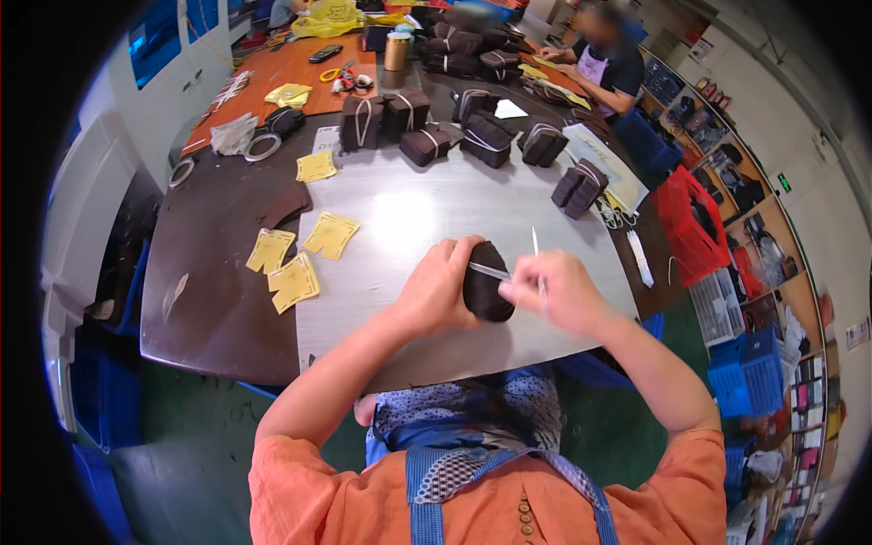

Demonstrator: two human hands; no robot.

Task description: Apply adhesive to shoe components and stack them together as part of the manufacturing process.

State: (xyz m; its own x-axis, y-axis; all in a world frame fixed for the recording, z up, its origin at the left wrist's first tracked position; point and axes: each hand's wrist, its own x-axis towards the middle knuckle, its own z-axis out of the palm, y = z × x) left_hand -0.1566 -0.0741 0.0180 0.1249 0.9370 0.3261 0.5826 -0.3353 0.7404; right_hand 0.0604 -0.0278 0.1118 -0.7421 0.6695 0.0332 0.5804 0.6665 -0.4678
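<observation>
1. A dark brown bundle [488,292] of stacked flat pieces is held over the near part of the grey mat [409,227] that covers the middle of the table [209,300].
2. The bundle is clasped by the left hand [438,289], whose fingers are wrapped around its left side and top.
3. A white strap [490,271] is drawn across the upper part of the bundle, from the left thumb toward the right hand [556,292].
4. The right hand is closed just to the right of the bundle, with the strap pinched in its fingers; a free end of the strap is seen standing up above the knuckles.
5. The two hands are brought close together, with only the bundle between them.
6. Yellow paper tags [292,282] are scattered to the left of the bundle, partly on the mat and partly on the bare brown table.
7. Finished bundles [486,138], each bound with a white strap, are stood in a loose row at the far edge of the mat.
8. Rolls of tape [262,146] are laid beyond the mat's far left corner.
9. Another person [607,68] is seated past the far right end of the table.
10. A red basket [692,227] is placed to the right of the mat, beyond the table edge.
</observation>
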